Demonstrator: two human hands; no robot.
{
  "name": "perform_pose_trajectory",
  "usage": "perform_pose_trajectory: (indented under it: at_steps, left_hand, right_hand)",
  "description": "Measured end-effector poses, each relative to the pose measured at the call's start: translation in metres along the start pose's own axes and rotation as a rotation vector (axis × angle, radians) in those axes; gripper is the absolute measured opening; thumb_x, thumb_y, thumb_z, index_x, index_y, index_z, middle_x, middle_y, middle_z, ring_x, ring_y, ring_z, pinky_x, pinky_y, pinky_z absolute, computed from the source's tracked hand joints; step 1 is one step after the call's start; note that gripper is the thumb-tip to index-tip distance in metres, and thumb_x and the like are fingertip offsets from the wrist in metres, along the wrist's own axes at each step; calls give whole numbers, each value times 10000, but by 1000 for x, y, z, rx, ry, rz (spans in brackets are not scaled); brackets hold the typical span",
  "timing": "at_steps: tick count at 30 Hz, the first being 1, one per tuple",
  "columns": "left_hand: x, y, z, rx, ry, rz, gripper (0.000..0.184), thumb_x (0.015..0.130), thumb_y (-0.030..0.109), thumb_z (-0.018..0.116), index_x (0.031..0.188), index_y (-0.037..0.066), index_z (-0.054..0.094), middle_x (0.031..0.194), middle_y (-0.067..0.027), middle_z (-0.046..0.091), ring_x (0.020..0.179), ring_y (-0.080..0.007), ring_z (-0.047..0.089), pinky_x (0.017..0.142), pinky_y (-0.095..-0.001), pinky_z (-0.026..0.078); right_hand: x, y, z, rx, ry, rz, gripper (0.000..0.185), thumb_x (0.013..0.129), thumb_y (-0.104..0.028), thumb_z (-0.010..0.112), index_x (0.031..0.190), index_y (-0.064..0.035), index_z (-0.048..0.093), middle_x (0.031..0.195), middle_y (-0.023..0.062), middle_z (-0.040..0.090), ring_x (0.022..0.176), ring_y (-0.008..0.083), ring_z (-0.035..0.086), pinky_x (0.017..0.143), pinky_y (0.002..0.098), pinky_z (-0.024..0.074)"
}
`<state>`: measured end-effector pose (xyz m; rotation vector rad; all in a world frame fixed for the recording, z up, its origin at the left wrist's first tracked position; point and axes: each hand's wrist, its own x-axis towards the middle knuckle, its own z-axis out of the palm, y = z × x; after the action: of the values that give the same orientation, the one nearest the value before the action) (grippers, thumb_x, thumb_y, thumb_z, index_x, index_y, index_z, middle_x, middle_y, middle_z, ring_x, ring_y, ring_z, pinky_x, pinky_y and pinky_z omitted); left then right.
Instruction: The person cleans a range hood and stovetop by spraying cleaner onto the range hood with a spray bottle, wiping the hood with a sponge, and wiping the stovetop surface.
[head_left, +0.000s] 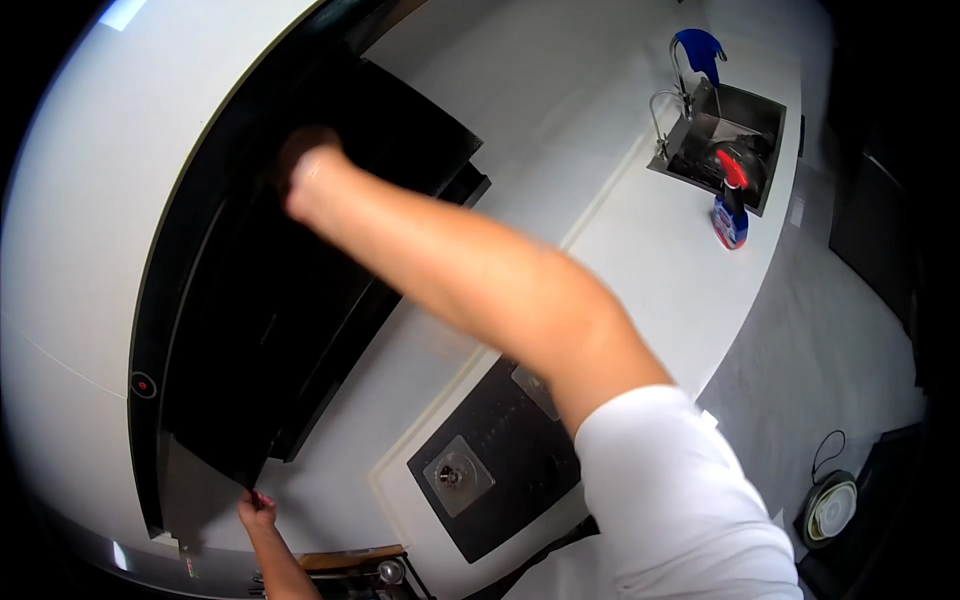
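Observation:
A black range hood [270,330] fills the left of the head view, tilted in the frame. My right arm in a white sleeve reaches across to it. My right hand [311,165] is up against the hood's dark surface near its upper end, smeared by motion; its fingers and anything in them are lost in the dark. At the hood's lower end, my left hand [258,510] has its fingers closed on the corner of a dark hood panel [235,470]. A round button with a red mark [143,385] sits on the hood's front rim.
Below the hood lies a black gas cooktop [490,455] in a white counter [645,275]. A spray bottle with a red top [731,205] stands beside the sink [772,110]. A blue cloth [702,50] hangs on the faucet. A rack [350,565] is near the bottom edge.

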<state>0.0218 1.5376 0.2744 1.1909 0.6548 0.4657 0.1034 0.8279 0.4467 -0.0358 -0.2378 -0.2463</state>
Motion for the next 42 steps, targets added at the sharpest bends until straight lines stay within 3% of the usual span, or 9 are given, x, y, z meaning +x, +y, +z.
perform_pose_trajectory:
  at_steps: [6, 8, 9, 10, 12, 21, 27, 39, 42]
  left_hand:
    - [3, 3, 1, -46, 60, -31, 210, 985, 250, 652, 803, 146, 636, 635, 31, 535, 504, -124, 447, 498, -290, 355]
    - [-7, -1, 1, -59, 71, -45, 217, 992, 256, 643, 805, 146, 636, 631, 27, 530, 504, -128, 441, 505, -290, 351]
    - [-10, 0, 2, -49, 54, -37, 224, 996, 264, 639, 805, 147, 635, 631, 25, 529, 505, -130, 438, 509, -291, 347]
    - [-11, 0, 5, -45, 33, -27, 231, 1000, 272, 636, 806, 147, 635, 631, 23, 527, 505, -133, 435, 512, -293, 344]
    - [-17, 2, 4, 1, -2, -29, 252, 1005, 301, 631, 805, 149, 633, 635, 23, 525, 514, -136, 432, 515, -297, 334]
    - [-19, -2, 4, 10, -134, 2, 265, 995, 324, 658, 800, 147, 626, 622, 21, 491, 530, -136, 415, 511, -291, 323]
    - [-10, -3, -2, -28, -110, 3, 246, 966, 317, 655, 778, 158, 637, 614, 20, 504, 516, -147, 446, 508, -287, 340]
    - [-4, 2, -3, 1, -77, 2, 274, 966, 306, 632, 736, 166, 580, 599, 20, 508, 507, -120, 449, 498, -286, 347]
    - [1, 4, -2, 18, -61, -21, 278, 966, 313, 614, 733, 168, 571, 602, 26, 513, 517, -116, 466, 500, -290, 342]
  right_hand:
    - [122, -88, -37, -79, 32, -267, 379, 1074, -233, 415, 1341, -54, 615, 1357, 126, 645, 1203, 304, 620, 1049, 436, 500]
    - [314, -42, -109, -870, -394, -1095, 386, 1076, -240, 393, 1322, -52, 623, 1328, 132, 660, 1168, 321, 641, 1033, 462, 520]
    - [318, -35, -111, -892, -323, -1105, 388, 1076, -234, 385, 1316, -39, 620, 1328, 142, 656, 1167, 327, 640, 1038, 472, 520]
    - [317, -28, -112, -912, -252, -1112, 391, 1077, -229, 378, 1309, -26, 617, 1328, 152, 651, 1166, 333, 638, 1044, 482, 520]
    - [140, -71, -43, -39, -102, -290, 377, 1072, -228, 365, 1237, -31, 641, 1255, 153, 672, 1128, 309, 659, 1006, 459, 543]
    - [-35, -161, 12, 107, 153, -500, 104, 940, 68, 585, 1036, 108, 598, 1051, 172, 667, 954, 319, 699, 868, 422, 610]
    - [55, -148, 4, 12, 465, -420, 322, 1021, -86, 403, 1215, 35, 630, 1249, 145, 678, 1131, 293, 648, 985, 460, 547]
    - [52, -162, -11, -75, 299, -208, 277, 1044, -104, 417, 1066, -24, 681, 1089, 124, 714, 965, 278, 695, 857, 427, 602]
    - [-16, -173, 5, 118, 156, -372, 126, 985, -6, 597, 1108, 1, 619, 1031, 112, 669, 897, 224, 683, 897, 399, 550]
